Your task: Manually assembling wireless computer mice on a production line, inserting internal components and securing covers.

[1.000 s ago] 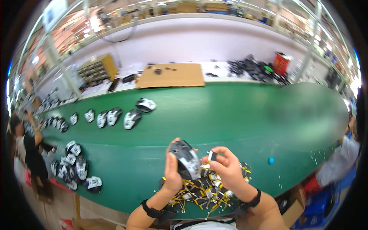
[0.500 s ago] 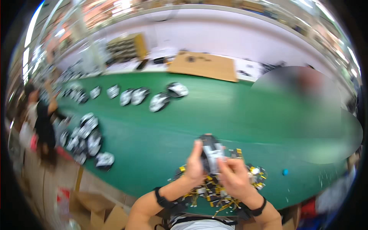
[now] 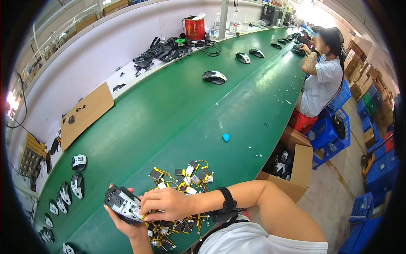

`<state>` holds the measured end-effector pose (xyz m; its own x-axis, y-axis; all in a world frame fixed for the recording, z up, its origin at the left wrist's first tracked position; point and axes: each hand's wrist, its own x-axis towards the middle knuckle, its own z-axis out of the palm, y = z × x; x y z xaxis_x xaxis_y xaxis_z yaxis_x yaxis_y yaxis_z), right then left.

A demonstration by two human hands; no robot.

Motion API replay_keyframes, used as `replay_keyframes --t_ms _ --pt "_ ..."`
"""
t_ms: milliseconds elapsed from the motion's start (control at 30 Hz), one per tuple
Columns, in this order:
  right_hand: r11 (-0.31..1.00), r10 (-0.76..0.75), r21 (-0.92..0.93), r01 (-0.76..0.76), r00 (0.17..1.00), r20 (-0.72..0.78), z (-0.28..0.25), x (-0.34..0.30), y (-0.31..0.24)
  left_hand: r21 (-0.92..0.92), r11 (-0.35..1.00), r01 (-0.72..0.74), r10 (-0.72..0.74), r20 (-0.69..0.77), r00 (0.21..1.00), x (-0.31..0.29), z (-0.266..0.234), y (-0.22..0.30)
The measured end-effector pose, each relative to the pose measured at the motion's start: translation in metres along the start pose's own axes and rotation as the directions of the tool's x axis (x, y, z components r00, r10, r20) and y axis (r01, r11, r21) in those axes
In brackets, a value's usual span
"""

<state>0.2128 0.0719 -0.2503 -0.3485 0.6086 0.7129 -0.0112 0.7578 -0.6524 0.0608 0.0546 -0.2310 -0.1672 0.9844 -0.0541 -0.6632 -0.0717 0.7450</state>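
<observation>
My left hand [image 3: 127, 229] is closed around a computer mouse [image 3: 124, 202] with a black lower shell and a white inner frame showing on top. The mouse is tilted above the green work surface. The curled fingers of my right hand [image 3: 167, 205] press together at the near right end of the mouse. A small yellow bit shows by those fingertips; what they pinch is mostly hidden. Beside and under my right hand lies a loose pile of small flat batteries [image 3: 196, 179], silver and black, with yellow wires and white connectors.
Similar mice [image 3: 77, 185] line the left side; others [image 3: 215, 77] stand farther up the green bench [image 3: 169, 127]. A blue lump [image 3: 226, 137] lies mid-bench. An open carton [image 3: 301, 167] stands at its right edge. A co-worker [image 3: 322, 80] sits at the far right. Cardboard [image 3: 89, 114] lies back left.
My view has swung to the right, bringing the co-worker and the carton into sight. Both hands stay on the mouse, which now appears farther left and turned.
</observation>
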Motion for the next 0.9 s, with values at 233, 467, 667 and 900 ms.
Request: replay_keyframes --t_ms 233,467,667,900 --pt "0.99 -0.137 0.035 0.136 0.99 0.035 0.003 0.003 0.006 0.083 0.993 -0.081 0.077 0.043 0.996 -0.002 0.002 0.006" --pt "0.979 0.163 0.114 -0.17 0.985 0.063 -0.002 0.007 0.0 0.182 0.978 -0.107 0.097 0.059 0.993 -0.01 0.001 -0.001" --pt "0.997 -0.07 -0.016 0.071 0.996 0.046 -0.001 0.009 0.002 0.177 0.964 -0.197 0.16 0.202 0.966 -0.005 -0.003 0.002" --pt "0.947 -0.222 -0.217 0.238 0.97 0.095 -0.002 0.004 0.014 0.187 0.978 -0.096 0.091 0.038 0.995 0.001 -0.012 0.003"
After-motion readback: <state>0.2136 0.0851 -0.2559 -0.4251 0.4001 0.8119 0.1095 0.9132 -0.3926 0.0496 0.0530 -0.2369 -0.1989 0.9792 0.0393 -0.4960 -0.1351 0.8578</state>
